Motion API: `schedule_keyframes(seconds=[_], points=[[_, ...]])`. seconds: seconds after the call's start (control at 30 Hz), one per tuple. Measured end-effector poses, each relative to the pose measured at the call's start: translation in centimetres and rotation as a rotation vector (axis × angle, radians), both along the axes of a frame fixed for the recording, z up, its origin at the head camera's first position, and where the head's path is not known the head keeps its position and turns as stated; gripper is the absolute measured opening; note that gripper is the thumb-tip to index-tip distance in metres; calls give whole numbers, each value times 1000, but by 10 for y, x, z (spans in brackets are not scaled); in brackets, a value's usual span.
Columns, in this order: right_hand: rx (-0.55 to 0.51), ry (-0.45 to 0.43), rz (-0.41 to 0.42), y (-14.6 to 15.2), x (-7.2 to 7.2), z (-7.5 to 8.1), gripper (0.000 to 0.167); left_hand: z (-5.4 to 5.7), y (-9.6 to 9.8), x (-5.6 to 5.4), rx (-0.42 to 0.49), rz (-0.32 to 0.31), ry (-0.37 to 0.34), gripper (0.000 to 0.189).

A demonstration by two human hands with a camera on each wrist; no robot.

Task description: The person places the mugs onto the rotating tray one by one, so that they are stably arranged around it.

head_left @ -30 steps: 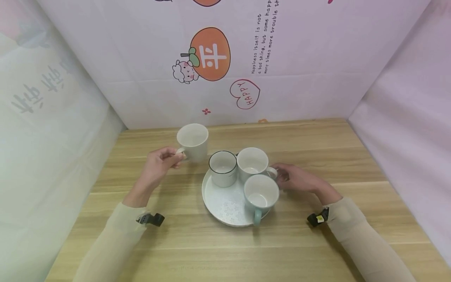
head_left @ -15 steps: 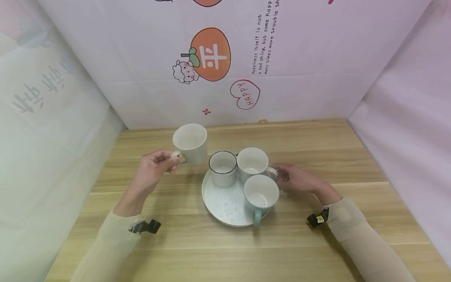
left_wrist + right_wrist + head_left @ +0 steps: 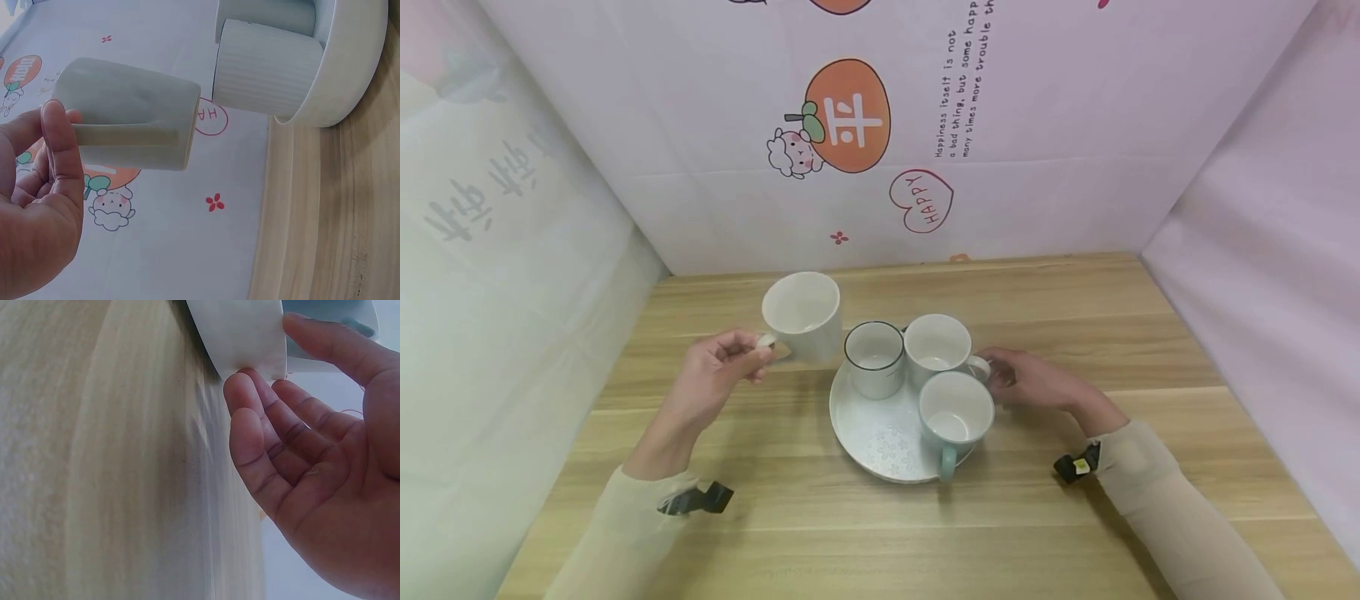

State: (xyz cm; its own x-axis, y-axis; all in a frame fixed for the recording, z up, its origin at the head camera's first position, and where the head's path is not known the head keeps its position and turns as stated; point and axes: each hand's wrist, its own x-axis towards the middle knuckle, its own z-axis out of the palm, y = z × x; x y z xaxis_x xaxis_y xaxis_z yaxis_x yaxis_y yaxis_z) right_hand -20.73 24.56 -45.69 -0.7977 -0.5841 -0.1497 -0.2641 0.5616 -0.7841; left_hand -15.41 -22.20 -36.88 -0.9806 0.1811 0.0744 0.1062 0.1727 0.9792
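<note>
My left hand (image 3: 703,379) pinches the handle of a white mug (image 3: 811,337) between thumb and fingers. The mug hangs above the wooden table, left of a round white tray (image 3: 880,446), and tilts slightly. In the tray stand a black-rimmed white mug (image 3: 877,382), a plain white mug (image 3: 925,364) and a pale blue mug (image 3: 951,435) whose handle sticks out towards me. At the tray's right side my right hand (image 3: 1037,380) holds its wall (image 3: 250,337). In the right wrist view the thumb lies at the rim and curled fingertips touch the outside.
A printed white cloth (image 3: 1022,200) rises behind the wooden table (image 3: 820,550), with pale cloth at both sides. The tray's front left part shows bare floor. Each wrist carries a small black camera (image 3: 718,497).
My left hand has drawn back towards me and to the left with the white mug, which has shifted slightly left. The right hand, tray and other mugs have stayed put.
</note>
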Motion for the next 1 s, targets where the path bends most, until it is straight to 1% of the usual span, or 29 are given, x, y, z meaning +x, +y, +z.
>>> schedule_keyframes(seconds=[0.2,0.4,0.7,0.8,0.93,1.0], points=[[-2,7,3,0,-1,-1,57,-1,-2,7,11,-49,18,5],[-5,0,4,0,-1,-1,55,-2,0,12,29,-88,18,3],[-13,-10,6,1,-2,-1,54,-7,6,18,52,-151,-20,10],[-15,-4,11,1,-2,-2,53,-8,7,19,73,-189,4,10],[-6,10,12,1,-2,-2,53,-9,9,21,92,-254,42,11],[5,17,9,1,-2,-1,53,-9,10,21,97,-284,47,12]])
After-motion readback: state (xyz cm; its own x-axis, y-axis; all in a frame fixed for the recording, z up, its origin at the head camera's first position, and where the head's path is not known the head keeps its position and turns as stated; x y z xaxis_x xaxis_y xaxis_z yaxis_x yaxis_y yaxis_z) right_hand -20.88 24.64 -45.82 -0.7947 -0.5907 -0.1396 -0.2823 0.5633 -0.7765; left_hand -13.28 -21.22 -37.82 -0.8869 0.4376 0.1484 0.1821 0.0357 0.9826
